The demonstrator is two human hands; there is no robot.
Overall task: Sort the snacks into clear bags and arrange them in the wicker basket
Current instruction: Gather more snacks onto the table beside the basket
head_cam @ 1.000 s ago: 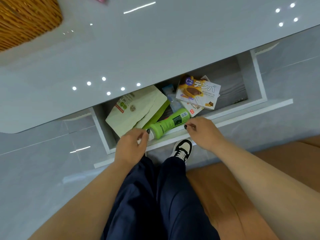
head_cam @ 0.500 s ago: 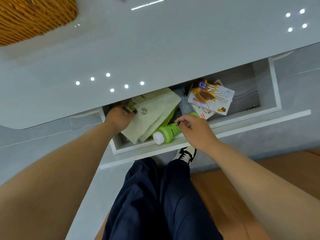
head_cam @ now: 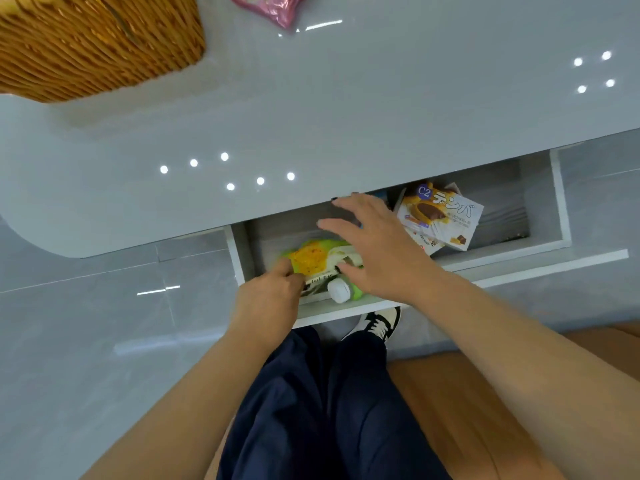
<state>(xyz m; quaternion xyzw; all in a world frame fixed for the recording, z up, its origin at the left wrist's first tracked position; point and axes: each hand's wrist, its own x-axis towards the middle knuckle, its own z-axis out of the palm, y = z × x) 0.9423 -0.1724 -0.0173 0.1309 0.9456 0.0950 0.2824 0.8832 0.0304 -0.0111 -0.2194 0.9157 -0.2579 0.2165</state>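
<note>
Partly, hands (head_cam: 377, 251) hide a green bottle (head_cam: 341, 291).

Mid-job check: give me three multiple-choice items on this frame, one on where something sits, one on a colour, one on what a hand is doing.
1. Where is the wicker basket?
A. On the counter, far left
B. Inside the drawer
C. On the floor

2. What colour is the packet lying on the counter?
A. Blue
B. Pink
C. Black

3. What is the left hand doing?
A. Resting flat on the counter
B. Hanging idle outside the drawer
C. Pinching the green and orange snack bag in the drawer

Answers:
1. A, the basket stands on the counter top at the frame's upper left.
2. B, the packet at the top edge is pink.
3. C, its fingers close on the bag's near edge, while the right hand is spread open above it.
</note>
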